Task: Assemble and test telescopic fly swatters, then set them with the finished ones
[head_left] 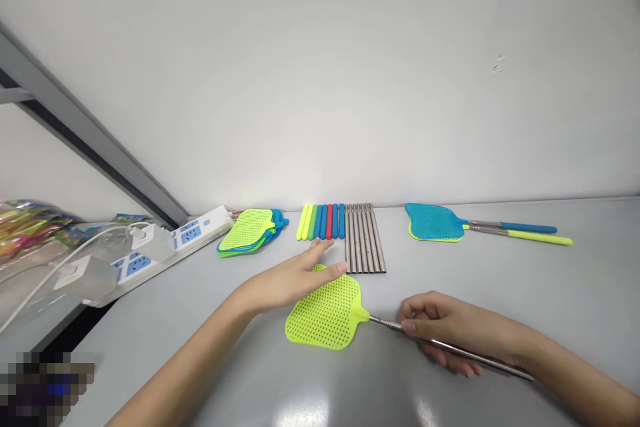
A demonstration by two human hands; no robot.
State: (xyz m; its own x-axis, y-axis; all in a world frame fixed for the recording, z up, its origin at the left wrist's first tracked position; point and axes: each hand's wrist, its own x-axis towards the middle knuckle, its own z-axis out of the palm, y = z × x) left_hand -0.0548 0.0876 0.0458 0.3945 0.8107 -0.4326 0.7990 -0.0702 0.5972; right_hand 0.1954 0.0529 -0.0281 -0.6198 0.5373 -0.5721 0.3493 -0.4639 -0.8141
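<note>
My right hand (450,330) is closed round the metal rod of a yellow-green fly swatter (327,317). The swatter's perforated head points left, and the bare end of its rod sticks out past my wrist. Above the head's upper left edge, my left hand (293,273) stretches out with its fingers extended, holding nothing. Its fingertips are just below a row of coloured handle sleeves (323,221) in yellow, green, blue and red. Right beside the sleeves, several metal rods (364,240) lie parallel. I cannot tell whether the left fingers touch a sleeve.
Stacked yellow-green and blue swatter heads (247,230) lie at the left. Two swatters with handles, a blue one (433,219) on a yellow one (540,237), lie at the right. A white power strip (203,230) with plugs and cables runs along the left edge, near plastic-wrapped packets (30,233).
</note>
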